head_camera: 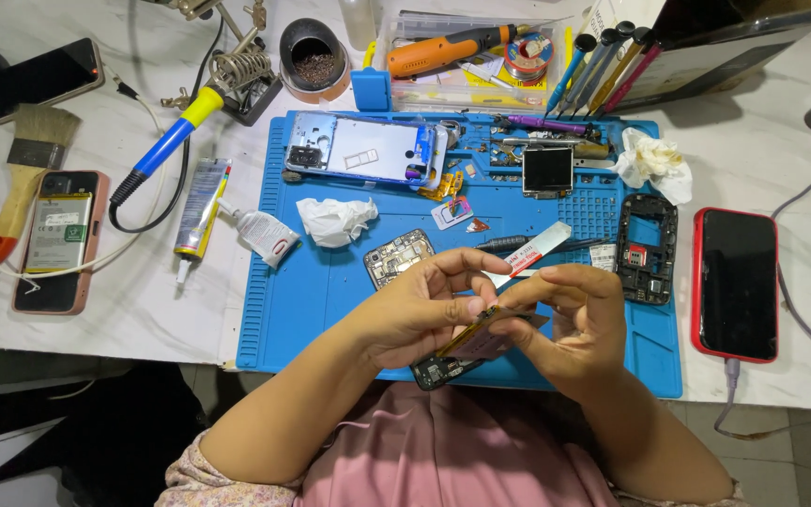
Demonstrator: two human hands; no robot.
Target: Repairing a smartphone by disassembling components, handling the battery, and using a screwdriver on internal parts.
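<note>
My left hand (pixel 420 310) and my right hand (pixel 579 319) meet over the near edge of a blue repair mat (pixel 330 282). Together they grip a small phone circuit board (pixel 466 343) with a gold flex strip, held tilted. My right hand's fingers also pinch a white strip with red print (pixel 532 252) that sticks out toward the far side. A metal-shielded phone part (pixel 396 256) lies on the mat just beyond my left hand.
On the mat lie an opened blue phone frame (pixel 363 150), a small screen module (pixel 547 171), a black phone frame (pixel 648 246) and crumpled tissues (pixel 335 221). A red phone (pixel 736 282) charges at the right. Glue tubes (pixel 201 208), a soldering iron (pixel 166 145) and a brush (pixel 25 169) sit left.
</note>
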